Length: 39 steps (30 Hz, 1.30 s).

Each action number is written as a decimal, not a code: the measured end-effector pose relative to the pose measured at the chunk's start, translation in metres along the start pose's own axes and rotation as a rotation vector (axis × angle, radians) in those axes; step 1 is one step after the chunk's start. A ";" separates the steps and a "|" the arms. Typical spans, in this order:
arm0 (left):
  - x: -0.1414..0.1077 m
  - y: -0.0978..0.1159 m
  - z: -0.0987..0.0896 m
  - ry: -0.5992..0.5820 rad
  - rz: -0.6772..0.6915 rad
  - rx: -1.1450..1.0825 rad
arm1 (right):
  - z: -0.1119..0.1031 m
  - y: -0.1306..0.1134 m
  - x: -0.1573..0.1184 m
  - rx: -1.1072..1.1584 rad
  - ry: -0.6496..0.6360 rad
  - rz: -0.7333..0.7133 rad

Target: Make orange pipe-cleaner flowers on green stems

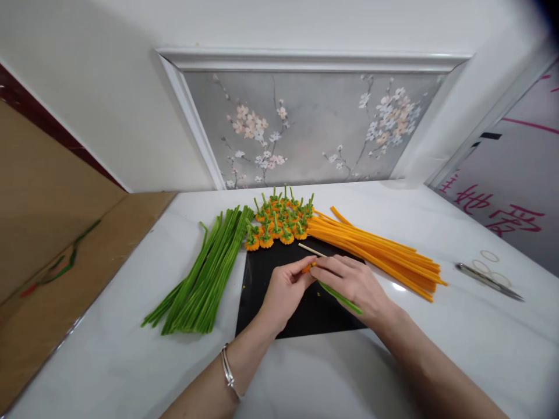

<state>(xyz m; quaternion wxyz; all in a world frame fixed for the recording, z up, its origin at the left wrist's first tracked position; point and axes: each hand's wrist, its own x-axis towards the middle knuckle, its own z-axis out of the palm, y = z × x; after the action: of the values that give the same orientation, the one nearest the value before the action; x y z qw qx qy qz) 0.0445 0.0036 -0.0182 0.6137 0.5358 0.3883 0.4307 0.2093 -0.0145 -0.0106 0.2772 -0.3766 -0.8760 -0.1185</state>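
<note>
A small, fuzzy orange piece (310,267), mostly hidden by fingers, is held above the black mat (297,320). A slender green stem (340,298) extends from beside it; its long axis runs obliquely, the free end pointing toward the person and rightward. The left hand (282,291) pinches the orange piece between thumb and forefinger. The right hand (351,283) bends its fingers against it; its thumb is hidden, so its grip cannot be told. Beyond stand orange-and-green flower heads (286,234), flanked by green stems (205,279) and orange stems (375,247).
</note>
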 end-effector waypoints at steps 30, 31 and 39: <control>-0.010 -0.006 0.008 0.109 0.280 -0.056 | 0.027 -0.024 0.010 0.277 0.375 0.601; -0.008 -0.003 0.006 0.092 0.168 -0.184 | 0.026 -0.022 0.010 0.276 0.399 0.537; 0.000 0.016 -0.013 -0.227 -0.249 -0.378 | 0.023 -0.019 0.007 0.302 0.385 0.316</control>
<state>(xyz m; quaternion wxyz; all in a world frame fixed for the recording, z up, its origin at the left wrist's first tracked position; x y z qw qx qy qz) 0.0304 0.0084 -0.0042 0.7910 0.4044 0.2925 0.3539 0.1827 -0.0137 -0.0249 0.5061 -0.4335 -0.7455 -0.0111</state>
